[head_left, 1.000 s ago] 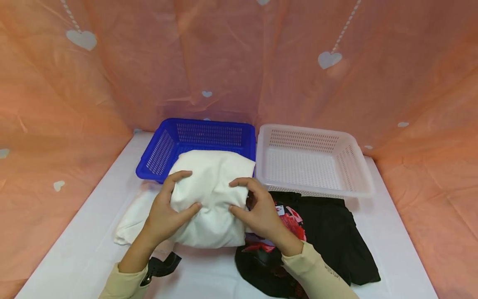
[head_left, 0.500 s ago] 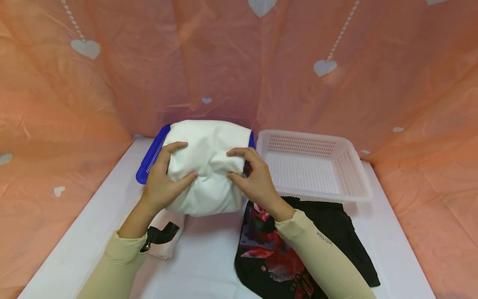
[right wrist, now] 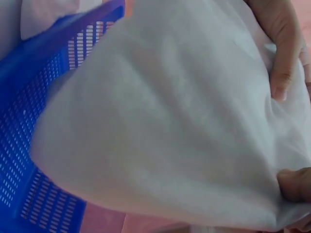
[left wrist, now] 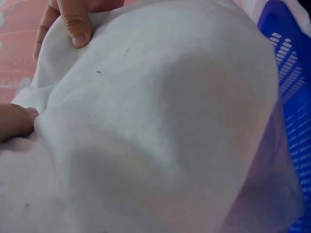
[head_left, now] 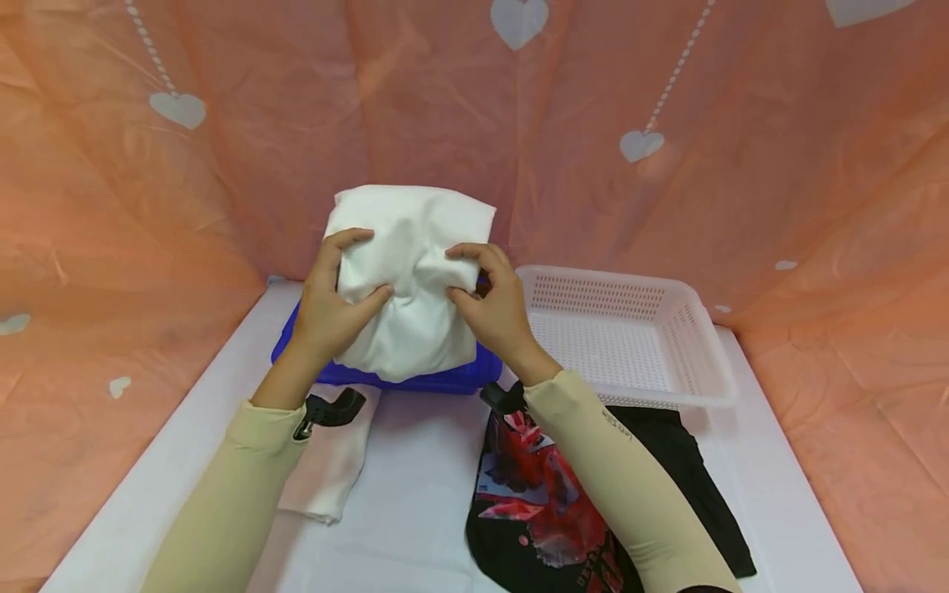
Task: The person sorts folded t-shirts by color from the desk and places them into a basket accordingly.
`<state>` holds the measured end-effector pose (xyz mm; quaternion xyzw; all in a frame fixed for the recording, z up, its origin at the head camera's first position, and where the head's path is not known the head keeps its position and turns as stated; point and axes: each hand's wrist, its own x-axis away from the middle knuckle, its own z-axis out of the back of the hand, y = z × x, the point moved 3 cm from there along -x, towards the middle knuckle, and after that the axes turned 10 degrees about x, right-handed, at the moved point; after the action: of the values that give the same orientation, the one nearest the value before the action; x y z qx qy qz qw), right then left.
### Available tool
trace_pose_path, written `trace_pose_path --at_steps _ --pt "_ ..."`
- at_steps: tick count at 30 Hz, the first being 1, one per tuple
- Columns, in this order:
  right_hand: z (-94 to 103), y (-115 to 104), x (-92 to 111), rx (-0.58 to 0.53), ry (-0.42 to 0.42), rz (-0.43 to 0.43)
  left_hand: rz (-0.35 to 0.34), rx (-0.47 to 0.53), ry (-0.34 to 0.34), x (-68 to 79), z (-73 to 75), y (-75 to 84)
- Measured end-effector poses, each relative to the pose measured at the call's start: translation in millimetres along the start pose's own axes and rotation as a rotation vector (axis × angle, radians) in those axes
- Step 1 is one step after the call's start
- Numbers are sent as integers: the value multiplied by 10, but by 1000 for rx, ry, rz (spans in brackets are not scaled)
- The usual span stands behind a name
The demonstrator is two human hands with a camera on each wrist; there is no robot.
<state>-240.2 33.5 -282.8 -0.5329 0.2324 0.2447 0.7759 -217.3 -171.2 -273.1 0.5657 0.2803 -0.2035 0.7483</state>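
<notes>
A folded white cloth point(head_left: 408, 280) hangs upright between both hands above the blue basket point(head_left: 445, 380), hiding most of it. On the left side, my left hand point(head_left: 324, 309) pinches the cloth, thumb in front and fingers over the edge. My right hand point(head_left: 495, 309) grips the opposite side in the same way. Loose folds of the cloth point(left wrist: 160, 111) fill the left wrist view, with thumbs seen at its left. In the right wrist view, the perforated wall of the blue basket point(right wrist: 24, 111) shows beside and below the cloth.
A white perforated basket point(head_left: 667, 396) stands right of the blue one. In front lie a pale pink folded cloth point(head_left: 334, 469), a black garment with a red flower print point(head_left: 549, 502) and another black garment point(head_left: 697, 469). Orange sheeting point(head_left: 578, 214) hangs behind the table.
Both hands have lifted the white cloth up and away, from in front of the blue basket to above it. The basket's front edge and more of the pale pink cloth now show.
</notes>
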Motion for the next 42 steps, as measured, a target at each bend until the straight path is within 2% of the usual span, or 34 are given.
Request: trace_pose_path --at_steps 4,8,11,16,22,26,31,34,37,42 --pt "-39 63 -97 4 50 9 -39 20 4 -140 -14 -87" --pt "-136 229 -110 20 73 -12 -10 40 -2 -191 -44 -294" --pt "-235 386 -67 37 63 -41 49 21 -5 -148 -69 -441" --pt "-385 621 25 88 27 -85 112 -4 -13 -17 -112 -564" --pt "-482 845 133 105 -22 -153 154 25 -47 78 -134 -1032" --pt "-521 957 198 94 -72 -221 188 31 -98 124 -113 -1198" --pt "-557 1026 257 103 -116 -306 262 -19 -180 178 -104 -1336" --pt "-588 1076 273 113 -124 -352 301 -43 -203 196 -122 -1395" --pt "-615 1121 273 124 -124 -373 295 -30 -195 193 -142 -1433" --pt "-632 1132 265 109 -109 -360 235 0 -139 144 -157 -1437"
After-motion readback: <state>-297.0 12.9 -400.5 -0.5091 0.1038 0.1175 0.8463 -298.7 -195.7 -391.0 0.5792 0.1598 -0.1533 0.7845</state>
